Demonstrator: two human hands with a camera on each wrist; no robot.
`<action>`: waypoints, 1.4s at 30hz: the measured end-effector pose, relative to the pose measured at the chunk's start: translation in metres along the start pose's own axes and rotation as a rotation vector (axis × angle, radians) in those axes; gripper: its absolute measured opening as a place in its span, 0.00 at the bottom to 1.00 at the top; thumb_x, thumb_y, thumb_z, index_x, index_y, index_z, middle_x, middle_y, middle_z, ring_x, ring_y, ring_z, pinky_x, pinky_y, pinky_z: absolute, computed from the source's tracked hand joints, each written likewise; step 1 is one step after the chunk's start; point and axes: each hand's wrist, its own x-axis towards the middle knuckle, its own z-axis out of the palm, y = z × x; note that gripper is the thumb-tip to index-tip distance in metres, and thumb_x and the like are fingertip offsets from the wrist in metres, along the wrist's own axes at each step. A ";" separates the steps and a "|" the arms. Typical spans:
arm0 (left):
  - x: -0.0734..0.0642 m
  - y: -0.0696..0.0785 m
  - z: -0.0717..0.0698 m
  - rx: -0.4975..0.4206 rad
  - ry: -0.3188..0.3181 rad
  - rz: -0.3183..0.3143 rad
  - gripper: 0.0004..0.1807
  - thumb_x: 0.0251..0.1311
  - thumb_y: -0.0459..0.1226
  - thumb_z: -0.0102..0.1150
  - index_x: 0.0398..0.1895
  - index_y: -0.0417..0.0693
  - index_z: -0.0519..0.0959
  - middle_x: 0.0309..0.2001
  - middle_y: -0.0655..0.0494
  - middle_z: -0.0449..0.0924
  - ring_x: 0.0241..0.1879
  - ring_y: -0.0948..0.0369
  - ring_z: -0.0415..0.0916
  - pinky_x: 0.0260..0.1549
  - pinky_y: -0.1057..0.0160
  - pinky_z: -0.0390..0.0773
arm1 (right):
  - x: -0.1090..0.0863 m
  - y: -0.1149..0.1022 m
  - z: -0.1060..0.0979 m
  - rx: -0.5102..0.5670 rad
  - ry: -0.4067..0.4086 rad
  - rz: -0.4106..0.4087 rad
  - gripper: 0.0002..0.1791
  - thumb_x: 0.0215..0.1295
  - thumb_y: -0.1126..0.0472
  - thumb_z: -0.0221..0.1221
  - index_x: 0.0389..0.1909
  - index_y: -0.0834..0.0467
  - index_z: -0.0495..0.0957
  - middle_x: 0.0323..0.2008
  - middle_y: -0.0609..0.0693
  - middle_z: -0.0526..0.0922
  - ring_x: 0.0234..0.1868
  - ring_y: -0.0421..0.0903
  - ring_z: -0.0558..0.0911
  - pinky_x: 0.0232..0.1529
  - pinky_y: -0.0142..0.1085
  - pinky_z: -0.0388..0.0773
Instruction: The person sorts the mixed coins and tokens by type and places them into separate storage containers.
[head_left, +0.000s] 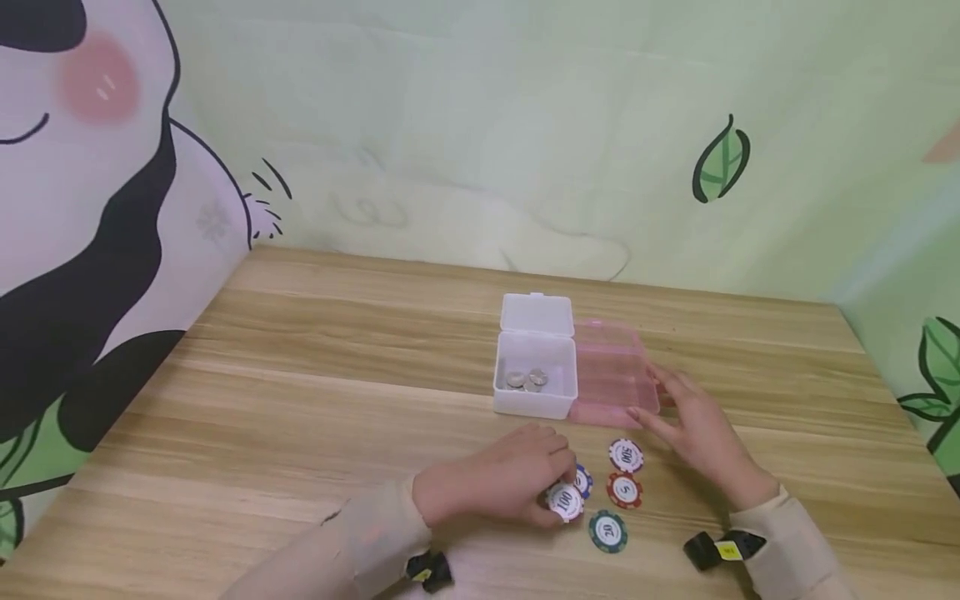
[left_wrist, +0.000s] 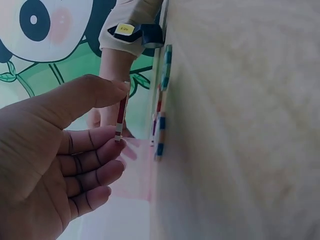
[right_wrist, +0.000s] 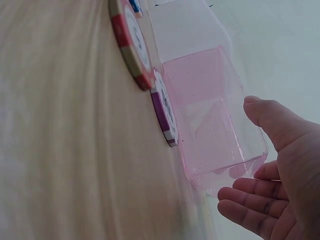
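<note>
Our left grip [head_left: 517, 473] pinches the chip marked 100 [head_left: 565, 502] between thumb and fingers, and the left wrist view shows us that chip raised above the surface [head_left: 337, 333]. Partly behind it, a blue chip [head_left: 584, 480] lies down. Near these we have the green 20 chip [head_left: 608, 532], plus the red chip [head_left: 625, 490] just beside the 500 chip [head_left: 626, 456]. Our right grip [head_left: 701, 433] is loose, thumb and fingers spread about the right end of the see-through pink box [head_left: 611, 375]. Beside that, our white box [head_left: 534, 405] has its lid up, coins [head_left: 533, 386] inside.
</note>
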 end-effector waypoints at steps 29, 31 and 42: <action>0.045 -0.032 -0.041 0.007 0.126 -0.180 0.22 0.52 0.53 0.67 0.42 0.48 0.76 0.39 0.60 0.77 0.41 0.63 0.72 0.49 0.66 0.74 | -0.001 0.001 0.002 -0.009 0.017 -0.004 0.39 0.64 0.50 0.61 0.68 0.68 0.60 0.54 0.67 0.76 0.45 0.59 0.81 0.49 0.56 0.79; 0.050 -0.034 -0.040 0.013 0.131 -0.197 0.22 0.52 0.53 0.67 0.42 0.48 0.76 0.40 0.60 0.77 0.42 0.63 0.72 0.50 0.66 0.73 | -0.001 0.001 0.002 -0.009 0.014 -0.002 0.39 0.64 0.50 0.61 0.68 0.68 0.60 0.53 0.67 0.76 0.45 0.60 0.81 0.48 0.56 0.79; 0.074 -0.039 -0.039 0.048 0.137 -0.254 0.21 0.53 0.52 0.66 0.42 0.49 0.75 0.41 0.60 0.75 0.45 0.63 0.71 0.48 0.67 0.72 | 0.000 0.003 0.004 0.002 0.024 -0.017 0.39 0.64 0.50 0.61 0.68 0.69 0.60 0.53 0.67 0.77 0.46 0.60 0.81 0.49 0.55 0.79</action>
